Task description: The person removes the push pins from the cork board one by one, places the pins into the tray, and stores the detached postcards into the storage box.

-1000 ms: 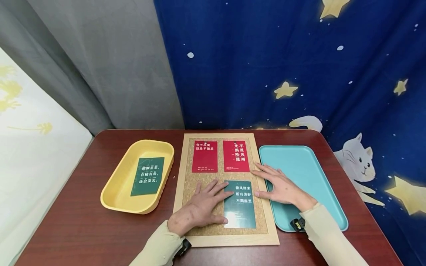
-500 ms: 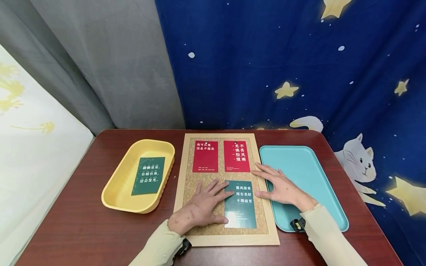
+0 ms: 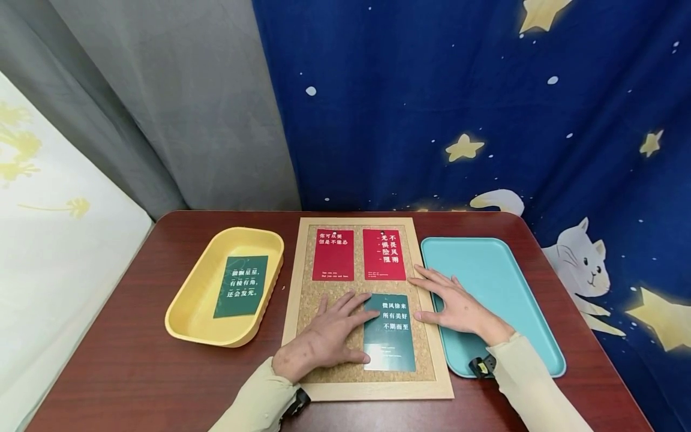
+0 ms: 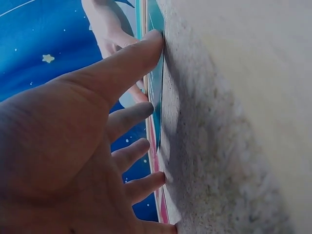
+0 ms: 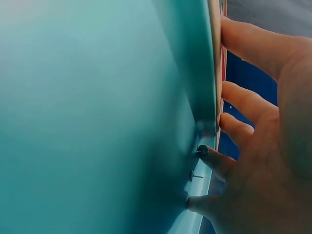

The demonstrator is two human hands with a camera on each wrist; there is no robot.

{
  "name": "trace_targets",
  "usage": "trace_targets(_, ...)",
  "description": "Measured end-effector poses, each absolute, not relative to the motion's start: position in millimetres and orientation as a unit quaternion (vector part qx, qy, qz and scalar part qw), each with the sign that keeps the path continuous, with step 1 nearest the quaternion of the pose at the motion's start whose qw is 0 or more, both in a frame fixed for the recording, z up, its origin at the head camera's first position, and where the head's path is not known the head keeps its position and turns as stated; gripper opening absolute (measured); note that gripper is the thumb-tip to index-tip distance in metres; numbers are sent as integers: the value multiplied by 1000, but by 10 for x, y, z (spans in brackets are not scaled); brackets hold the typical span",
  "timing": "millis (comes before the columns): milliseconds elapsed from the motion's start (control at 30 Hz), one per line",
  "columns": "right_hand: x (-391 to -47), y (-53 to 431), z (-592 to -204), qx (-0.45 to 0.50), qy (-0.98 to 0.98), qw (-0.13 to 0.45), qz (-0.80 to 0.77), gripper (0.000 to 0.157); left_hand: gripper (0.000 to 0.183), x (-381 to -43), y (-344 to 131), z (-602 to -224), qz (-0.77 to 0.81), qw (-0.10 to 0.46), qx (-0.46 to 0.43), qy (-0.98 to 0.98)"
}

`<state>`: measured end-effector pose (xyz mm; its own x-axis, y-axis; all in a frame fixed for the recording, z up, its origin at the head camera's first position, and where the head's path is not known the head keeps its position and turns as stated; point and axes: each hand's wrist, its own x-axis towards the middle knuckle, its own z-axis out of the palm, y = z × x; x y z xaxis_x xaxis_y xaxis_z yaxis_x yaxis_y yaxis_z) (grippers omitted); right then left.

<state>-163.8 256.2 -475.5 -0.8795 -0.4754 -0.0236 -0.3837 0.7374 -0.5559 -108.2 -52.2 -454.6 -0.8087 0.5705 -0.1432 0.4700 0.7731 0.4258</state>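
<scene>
Spread out on the cork board (image 3: 329, 378), my left hand (image 3: 326, 343) has its thumb and fingertips at the left side of a dark green card (image 3: 396, 348) with white writing. This card lies at the board's lower right. My right hand (image 3: 459, 306) rests its thumb and front fingertips along the board's right wooden frame. Its other fingers reach over the blue tray (image 3: 496, 270). In the right wrist view, a dark thumbtack (image 5: 202, 151) sits by one fingertip, and another thumbtack (image 5: 196, 176) lies close by in the tray. Neither hand grips anything.
Two red cards, a left one (image 3: 333, 261) and a right one (image 3: 384, 267), are fixed along the top of the board, each with a tack. To the left, a yellow basket (image 3: 183, 318) holds another green card (image 3: 240, 285). Curtains (image 3: 378, 120) hang behind the table (image 3: 124, 360).
</scene>
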Motion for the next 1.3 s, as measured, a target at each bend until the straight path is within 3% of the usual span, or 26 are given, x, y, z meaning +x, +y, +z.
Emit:
trace_targets(267,-1634,2571,-4766,-235,925,79,-287,73,78,-1099,-529,-4532,204,141,268,931)
trace_targets(533,-1637,2573,-4779,-235,924,75,-292,72,72,-1123,-497,-4480,205,107,248,941)
trace_targets(1300,-1639,2576,-4803,-227,922,88,-301,74,96,-1242,-374,-4475,180,103,183,961)
